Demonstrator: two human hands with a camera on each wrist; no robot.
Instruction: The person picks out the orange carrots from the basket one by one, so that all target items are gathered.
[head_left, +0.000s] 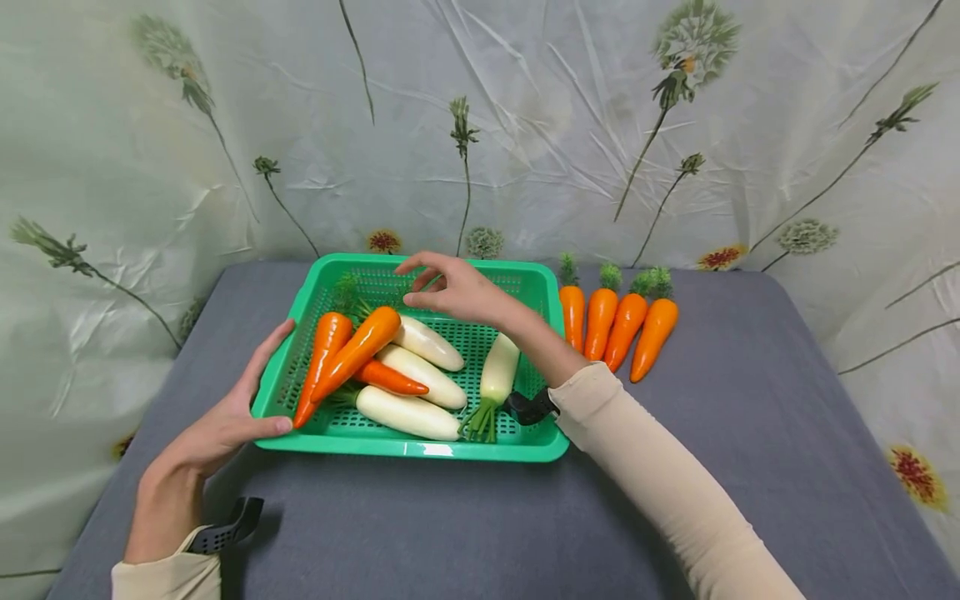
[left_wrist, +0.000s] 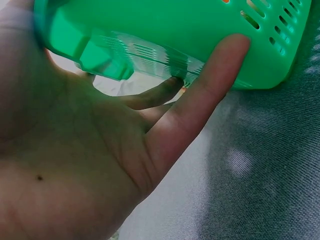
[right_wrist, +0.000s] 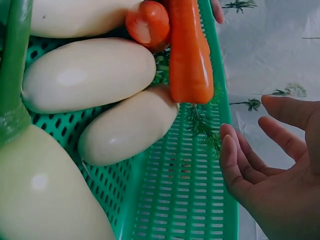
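A green basket (head_left: 420, 451) holds several white radishes (head_left: 408, 413) and three orange carrots (head_left: 358, 353). My left hand (head_left: 216, 435) grips the basket's near left corner, thumb at the rim and fingers along the outer side. Seen from the left wrist, the little finger (left_wrist: 200, 105) lies straight against the green wall. Above the basket's far part is my right hand (head_left: 459, 292), fingers loosely bent, holding nothing. In the right wrist view, its fingertips are close to the far rim and a carrot's leafy top (right_wrist: 204, 127). One radish (head_left: 500, 367) lies apart, its green stalks towards me.
Several more carrots (head_left: 602, 321) lie in a row on the grey cloth (head_left: 750, 433), just right of the basket. A pale curtain (head_left: 525, 125) printed with flowers hangs behind the table. Each wrist wears a black band (head_left: 225, 529).
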